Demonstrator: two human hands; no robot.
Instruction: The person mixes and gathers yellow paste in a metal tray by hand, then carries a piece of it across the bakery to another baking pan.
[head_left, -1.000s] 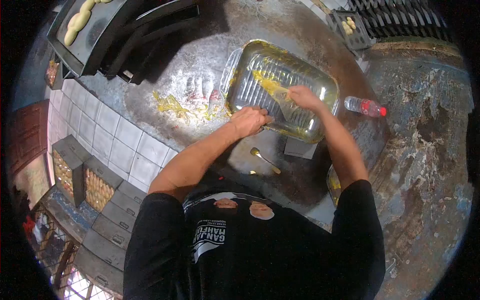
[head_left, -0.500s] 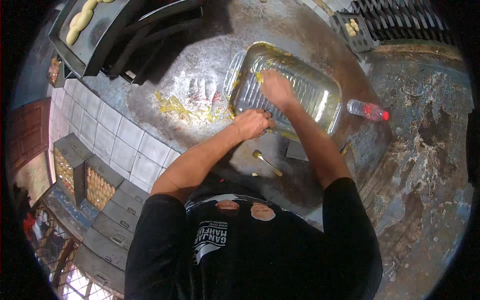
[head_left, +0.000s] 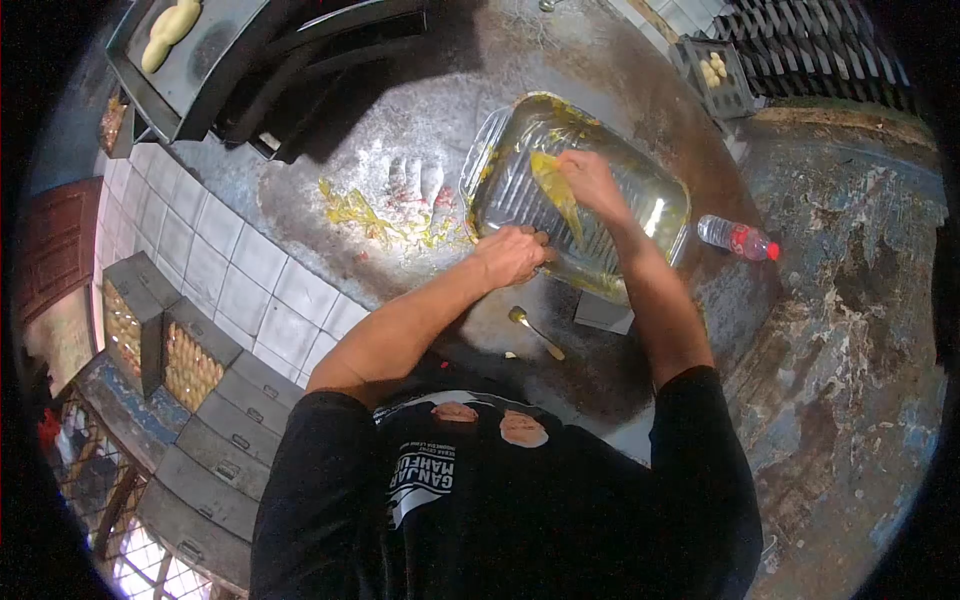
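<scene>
A clear plastic tub with a ribbed base and yellow smears is on the metal worktop, its inside facing me. My left hand is closed over its near rim. Inside the tub, my right hand pinches a flat, limp-looking yellow-smeared piece that hangs down toward the base; its exact kind I cannot make out. Left of the tub, a patch of yellow residue is spread over the worktop. Closer to my body lies a brush-like tool with a pale handle, its head yellow-coated.
A red-capped bottle lies right of the tub. Dark trays are stacked at upper left, dough on the top one. A small box-like block sits by the tub's near edge. Metal boxes line the lower left.
My right hand has lifted slightly and shifted right, bringing the yellow-smeared piece into clear sight. My left hand stays on the tub's rim. The whole view has shifted a little.
</scene>
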